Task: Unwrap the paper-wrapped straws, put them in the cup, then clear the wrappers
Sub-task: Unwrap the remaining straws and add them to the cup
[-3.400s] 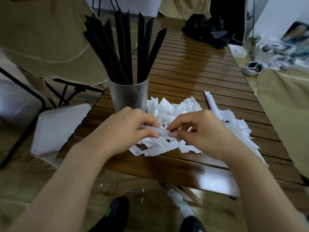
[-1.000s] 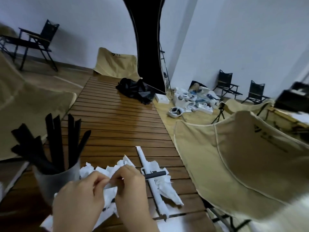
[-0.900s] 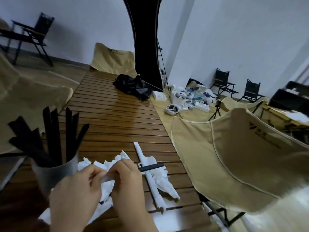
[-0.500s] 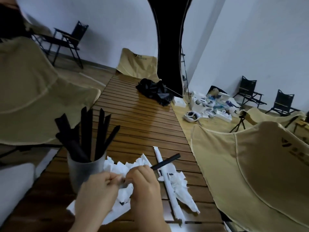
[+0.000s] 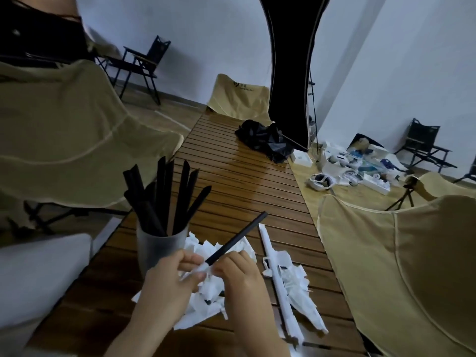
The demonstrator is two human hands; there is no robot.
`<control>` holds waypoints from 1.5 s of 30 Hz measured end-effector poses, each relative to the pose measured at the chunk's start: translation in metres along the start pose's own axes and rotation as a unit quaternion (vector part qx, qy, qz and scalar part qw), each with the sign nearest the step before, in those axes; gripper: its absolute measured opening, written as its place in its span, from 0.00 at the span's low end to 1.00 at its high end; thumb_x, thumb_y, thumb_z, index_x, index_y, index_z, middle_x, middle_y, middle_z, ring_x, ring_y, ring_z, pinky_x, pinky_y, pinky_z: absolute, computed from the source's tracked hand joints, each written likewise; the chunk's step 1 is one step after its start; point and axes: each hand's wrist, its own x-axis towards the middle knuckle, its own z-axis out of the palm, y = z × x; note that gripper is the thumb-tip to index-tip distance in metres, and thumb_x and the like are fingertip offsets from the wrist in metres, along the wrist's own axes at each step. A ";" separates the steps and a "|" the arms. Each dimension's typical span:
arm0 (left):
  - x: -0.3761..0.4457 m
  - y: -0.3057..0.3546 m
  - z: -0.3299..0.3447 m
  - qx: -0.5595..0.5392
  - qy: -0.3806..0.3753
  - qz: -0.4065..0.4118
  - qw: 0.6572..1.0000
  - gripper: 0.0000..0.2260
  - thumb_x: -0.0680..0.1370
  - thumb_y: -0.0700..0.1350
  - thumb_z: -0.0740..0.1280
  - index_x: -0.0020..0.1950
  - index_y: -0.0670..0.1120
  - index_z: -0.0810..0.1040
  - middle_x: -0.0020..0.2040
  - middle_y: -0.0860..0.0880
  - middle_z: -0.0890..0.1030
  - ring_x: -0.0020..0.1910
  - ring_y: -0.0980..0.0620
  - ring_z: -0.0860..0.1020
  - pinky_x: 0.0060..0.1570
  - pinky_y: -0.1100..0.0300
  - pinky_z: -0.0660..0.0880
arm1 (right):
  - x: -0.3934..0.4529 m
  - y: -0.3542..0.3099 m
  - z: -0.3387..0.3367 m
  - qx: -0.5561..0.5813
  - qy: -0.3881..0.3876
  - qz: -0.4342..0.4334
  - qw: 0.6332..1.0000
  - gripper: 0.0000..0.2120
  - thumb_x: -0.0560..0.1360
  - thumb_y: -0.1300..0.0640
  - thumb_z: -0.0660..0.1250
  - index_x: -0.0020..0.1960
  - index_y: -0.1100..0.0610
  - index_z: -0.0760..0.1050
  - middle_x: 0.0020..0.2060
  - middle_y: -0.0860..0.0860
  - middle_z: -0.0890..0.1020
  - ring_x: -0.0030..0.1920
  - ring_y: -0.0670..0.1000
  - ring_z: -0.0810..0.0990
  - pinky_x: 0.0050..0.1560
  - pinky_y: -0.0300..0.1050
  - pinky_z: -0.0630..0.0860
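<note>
Midway through unwrapping, the left hand (image 5: 170,284) pinches the paper wrapper (image 5: 194,271) while the right hand (image 5: 238,273) grips the half-bared black straw (image 5: 237,238) over the wrapper pile (image 5: 206,292); next, probably, free it and drop it into the frosted cup (image 5: 157,248).

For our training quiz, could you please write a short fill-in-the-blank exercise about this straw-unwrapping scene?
1. The straws standing in the cup are ____ in colour.
2. The left hand and right hand are sliding a black straw out of its ____ wrapper.
3. A wrapped straw lies on the slatted ____ table, to the right of the hands.

Missing words: black; paper; wooden
</note>
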 end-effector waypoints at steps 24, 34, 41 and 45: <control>0.003 -0.011 0.000 0.255 -0.034 0.133 0.957 0.06 0.82 0.54 0.57 0.55 0.59 0.71 0.47 0.60 0.79 0.40 0.59 0.79 0.42 0.63 0.78 | -0.006 0.015 0.012 -0.064 -0.099 0.247 0.962 0.11 0.68 0.70 0.64 0.42 0.56 0.76 0.41 0.47 0.76 0.40 0.48 0.75 0.36 0.37 0.72; 0.009 -0.021 0.000 0.225 -0.023 0.142 0.964 0.06 0.82 0.51 0.57 0.58 0.57 0.65 0.51 0.58 0.77 0.45 0.60 0.77 0.44 0.64 0.77 | -0.008 0.013 0.012 -0.008 -0.088 0.231 0.969 0.17 0.76 0.60 0.66 0.63 0.52 0.75 0.54 0.45 0.79 0.49 0.44 0.78 0.48 0.34 0.74; 0.012 -0.016 -0.012 0.232 -0.018 0.166 0.958 0.10 0.80 0.53 0.60 0.59 0.58 0.75 0.48 0.61 0.78 0.43 0.60 0.77 0.44 0.68 0.76 | -0.001 -0.017 0.003 0.019 -0.026 0.114 0.993 0.13 0.73 0.56 0.71 0.55 0.48 0.73 0.49 0.41 0.74 0.47 0.43 0.74 0.47 0.36 0.74; 0.010 -0.015 -0.015 0.239 -0.022 0.176 0.955 0.10 0.79 0.56 0.62 0.59 0.59 0.77 0.50 0.61 0.80 0.46 0.60 0.78 0.45 0.67 0.77 | 0.000 -0.010 0.008 0.014 -0.010 0.076 0.997 0.07 0.71 0.60 0.73 0.46 0.51 0.78 0.42 0.43 0.74 0.39 0.45 0.76 0.37 0.40 0.77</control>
